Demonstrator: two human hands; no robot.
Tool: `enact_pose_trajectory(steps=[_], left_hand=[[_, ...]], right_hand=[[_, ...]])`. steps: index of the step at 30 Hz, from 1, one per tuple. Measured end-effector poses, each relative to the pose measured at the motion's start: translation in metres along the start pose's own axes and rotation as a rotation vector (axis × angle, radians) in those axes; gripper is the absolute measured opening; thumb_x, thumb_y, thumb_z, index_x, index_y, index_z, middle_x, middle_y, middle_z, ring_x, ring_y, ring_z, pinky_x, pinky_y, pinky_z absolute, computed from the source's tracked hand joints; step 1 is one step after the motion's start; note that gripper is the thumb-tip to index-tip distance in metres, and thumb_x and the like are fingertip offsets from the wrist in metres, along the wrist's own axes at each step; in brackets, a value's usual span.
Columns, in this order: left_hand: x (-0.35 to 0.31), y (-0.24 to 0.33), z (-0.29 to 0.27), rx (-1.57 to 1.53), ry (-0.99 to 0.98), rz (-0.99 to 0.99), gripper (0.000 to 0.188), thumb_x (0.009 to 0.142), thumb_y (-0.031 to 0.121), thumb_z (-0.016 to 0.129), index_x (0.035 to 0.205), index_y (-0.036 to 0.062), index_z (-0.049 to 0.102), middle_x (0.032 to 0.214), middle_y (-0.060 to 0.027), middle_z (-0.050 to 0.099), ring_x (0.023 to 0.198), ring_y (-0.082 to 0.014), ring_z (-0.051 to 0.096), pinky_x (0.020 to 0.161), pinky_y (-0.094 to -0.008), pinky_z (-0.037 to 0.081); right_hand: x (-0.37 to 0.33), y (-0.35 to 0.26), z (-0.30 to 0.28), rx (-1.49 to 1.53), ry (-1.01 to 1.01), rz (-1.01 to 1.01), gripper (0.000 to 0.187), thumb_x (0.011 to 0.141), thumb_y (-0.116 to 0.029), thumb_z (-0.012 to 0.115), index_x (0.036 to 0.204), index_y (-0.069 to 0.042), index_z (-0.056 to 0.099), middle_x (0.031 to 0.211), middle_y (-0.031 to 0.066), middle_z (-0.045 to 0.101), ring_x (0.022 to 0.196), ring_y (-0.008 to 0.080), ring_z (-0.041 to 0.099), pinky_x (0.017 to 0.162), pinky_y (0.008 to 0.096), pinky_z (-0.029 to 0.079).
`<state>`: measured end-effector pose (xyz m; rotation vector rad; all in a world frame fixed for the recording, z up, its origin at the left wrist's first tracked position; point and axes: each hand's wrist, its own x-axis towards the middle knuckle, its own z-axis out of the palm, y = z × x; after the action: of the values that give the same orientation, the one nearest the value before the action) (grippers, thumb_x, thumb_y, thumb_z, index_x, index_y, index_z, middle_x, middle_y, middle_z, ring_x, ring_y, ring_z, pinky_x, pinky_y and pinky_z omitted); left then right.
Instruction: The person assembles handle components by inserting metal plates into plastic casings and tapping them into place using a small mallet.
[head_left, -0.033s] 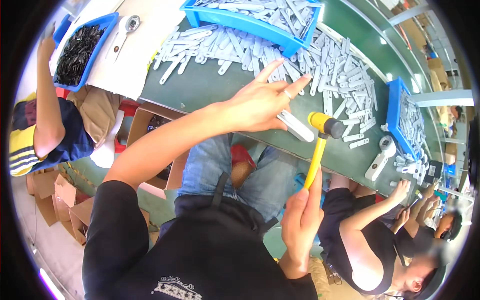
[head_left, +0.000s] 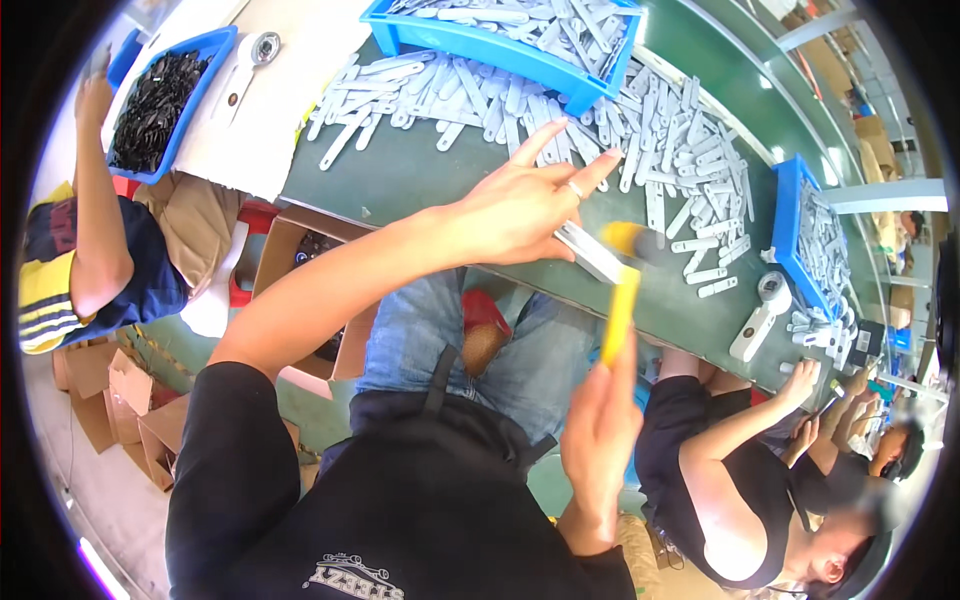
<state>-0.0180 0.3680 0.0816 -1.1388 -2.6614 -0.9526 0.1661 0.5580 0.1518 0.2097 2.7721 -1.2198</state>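
Observation:
My left hand [head_left: 515, 208] reaches over the near part of the green table, two fingers stretched out, while the thumb and other fingers pinch a long pale grey plastic strip [head_left: 590, 252]. A ring circles one finger. The strip's far end lies under my hand, out of sight. In my right hand [head_left: 602, 435] is a mallet [head_left: 621, 315] with a yellow handle, its yellow and black head smeared by motion. The head is close beside the strip's near end; I cannot tell whether they touch. A heap of similar grey strips [head_left: 690, 150] lies beyond my left hand.
A blue bin [head_left: 480, 38] of grey strips stands at the back, another blue bin [head_left: 787, 225] at the right. A round-headed white device [head_left: 760, 318] sits near it. Black parts fill a blue tray [head_left: 222, 55] at left. Co-workers sit on both sides; a cardboard box [head_left: 270, 262] stands below the table.
The mallet head has swung a little left toward the strip and is now blurred; its handle tilts more upright. My left hand and the strip stay in place.

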Motion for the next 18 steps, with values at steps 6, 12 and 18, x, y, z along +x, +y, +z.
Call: enact_pose_trajectory(steps=[6, 12, 18], left_hand=[[0.000, 0.001, 0.000, -0.001, 0.015, 0.015, 0.124, 0.079, 0.028, 0.090, 0.168, 0.0019, 0.007, 0.091, 0.0001, 0.078, 0.113, -0.0263, 0.070, 0.131, -0.0604, 0.010], [0.001, 0.000, 0.001, -0.011, 0.027, 0.033, 0.123, 0.080, 0.028, 0.089, 0.168, -0.0001, 0.007, 0.091, 0.0041, 0.078, 0.112, -0.0250, 0.069, 0.131, -0.0604, 0.011], [0.009, 0.005, 0.000, -0.032, 0.017, 0.064, 0.121, 0.080, 0.026, 0.089, 0.169, 0.0020, 0.010, 0.090, 0.0040, 0.078, 0.111, -0.0244, 0.068, 0.131, -0.0604, 0.012]], right_hand=[[-0.002, 0.004, -0.003, 0.010, 0.029, -0.050, 0.055, 0.109, -0.013, 0.050, 0.162, -0.006, 0.038, 0.072, 0.0237, 0.064, 0.059, 0.0396, 0.066, 0.055, 0.0434, 0.050], [-0.016, 0.014, -0.015, 0.088, 0.104, 0.110, 0.052, 0.110, -0.012, 0.048, 0.162, -0.007, 0.041, 0.073, 0.0203, 0.062, 0.058, 0.0229, 0.058, 0.059, 0.0335, 0.048], [-0.018, 0.044, -0.017, 0.009, 0.147, 0.086, 0.054, 0.109, -0.010, 0.049, 0.162, -0.010, 0.041, 0.069, 0.0162, 0.055, 0.055, 0.0291, 0.058, 0.056, 0.0359, 0.048]])
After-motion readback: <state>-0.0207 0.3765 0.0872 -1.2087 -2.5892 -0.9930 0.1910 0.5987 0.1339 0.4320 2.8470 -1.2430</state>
